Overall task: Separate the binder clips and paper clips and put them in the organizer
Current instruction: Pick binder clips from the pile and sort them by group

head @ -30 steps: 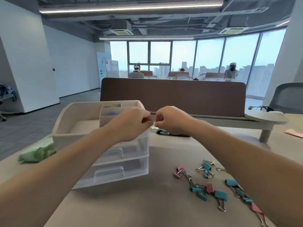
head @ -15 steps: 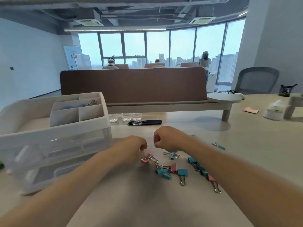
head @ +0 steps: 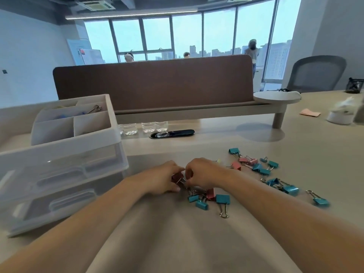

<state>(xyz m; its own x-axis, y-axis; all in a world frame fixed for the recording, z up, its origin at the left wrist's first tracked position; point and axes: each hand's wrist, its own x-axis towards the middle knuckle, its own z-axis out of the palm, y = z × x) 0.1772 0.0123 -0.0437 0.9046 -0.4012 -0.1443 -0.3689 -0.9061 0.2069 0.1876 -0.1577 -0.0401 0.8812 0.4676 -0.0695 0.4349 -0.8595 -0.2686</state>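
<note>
My left hand [head: 166, 180] and right hand [head: 204, 174] meet knuckle to knuckle low over the smooth beige worktop [head: 177, 237]. Between them is a pink binder clip [head: 176, 177], a folded metal body with a thin silver wire handle. My left fingers [head: 177, 170] are curled around its body. My right fingers [head: 190, 175] are bunched tight together and pinch at the wire handle. The very tips are hidden behind my knuckles, so I cannot tell what else they may touch.

Just under my hands lies a small heap of binder clips [head: 223, 199] with teal and pink bodies and tangled wire loops; one large teal clip has its handle pointing toward me. More teal and pink clips [head: 291, 189] are scattered to the right, some touching and some alone.

The organizer [head: 115, 134] stands to my left, near my left forearm. It is boxy white plastic, with a divided tray on top and two clear, frosted drawers [head: 65, 201] below. A rear compartment holds a silver wire handle [head: 95, 108] and something blue that is too blurred to name. The two front compartments show only their white walls.

Beyond it, small clear glass cups [head: 130, 129] sit in a row before a brown felt partition [head: 153, 83].
</note>
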